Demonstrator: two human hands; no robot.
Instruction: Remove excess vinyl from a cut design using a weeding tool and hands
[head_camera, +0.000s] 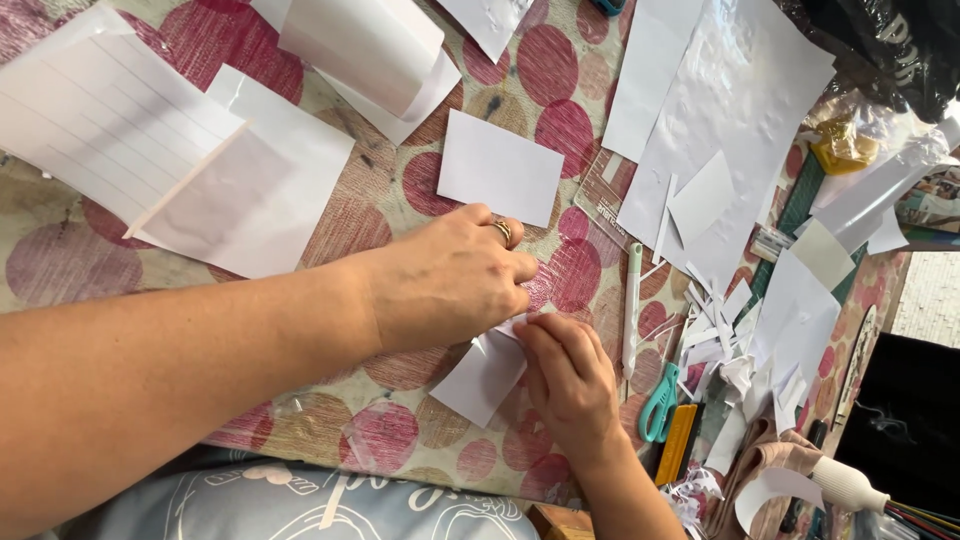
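Both hands work on 1 small white card (483, 378) near the front edge of the table (60, 270), which wears a cloth of pink and red dots. The left hand (450, 275), with a ring (502, 231) on 1 finger, lies curled palm down over the card's upper corner, fingertips pressed to the paper. The right hand (570, 385) comes from below, fingers bent and nearly closed, pinching the card's top edge just beside the left fingertips. The card sits tilted, 1 corner pointing toward the person.

No box or tray shows clearly. A clear plastic bag (870, 140) at the upper right holds a yellow thing, too blurred to name.

Loose paper covers the rest. A blank card (500, 168) lies just above the left hand. A lined sheet (95, 110) and a plain sheet (250, 190) overlap at the left, and a curled sheet (365, 50) lies at the top. A large sheet (730, 110) spreads at the right, over part of a clear ruler (603, 185). A white pen (632, 310) lies upright just right of the hands. Beyond it sits a heap of scraps (725, 335), with teal scissors (659, 405) and a yellow cutter (677, 443) below.
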